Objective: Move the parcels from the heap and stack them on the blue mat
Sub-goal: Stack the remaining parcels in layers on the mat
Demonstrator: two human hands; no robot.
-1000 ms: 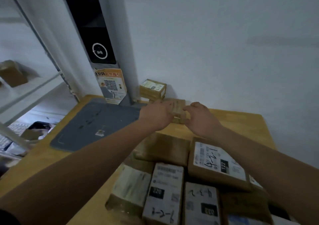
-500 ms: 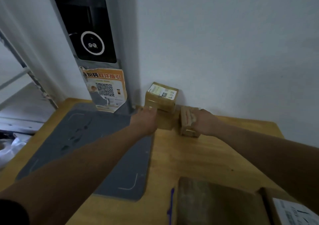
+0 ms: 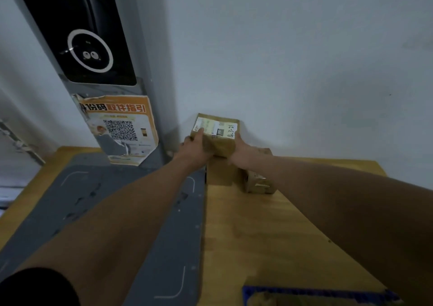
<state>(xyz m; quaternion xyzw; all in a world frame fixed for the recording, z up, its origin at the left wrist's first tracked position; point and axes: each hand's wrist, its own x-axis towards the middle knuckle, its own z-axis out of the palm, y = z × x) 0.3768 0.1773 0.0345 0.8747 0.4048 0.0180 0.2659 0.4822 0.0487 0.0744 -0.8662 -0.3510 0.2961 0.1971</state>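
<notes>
Half a second ago the right hand (image 3: 243, 152) held the small parcel (image 3: 256, 181). That parcel now lies released on the worktop (image 3: 257, 223) near its back edge. The left hand (image 3: 195, 147) and right hand have moved up to the labelled parcel (image 3: 219, 129), fingers curled round its two sides. It sits on a lower parcel (image 3: 220, 172), just off the mat (image 3: 93, 188), so stacking there looks unfinished.

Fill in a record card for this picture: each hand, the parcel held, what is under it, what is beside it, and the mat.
Left hand: grips the left side of the labelled parcel, thumb on top
Right hand: grips its right side
Labelled parcel: topmost, close to the wall
Under it: plain box standing on the table
Beside it: small parcel, right of the plain box
Mat: flat on the table, left of the plain box
</notes>
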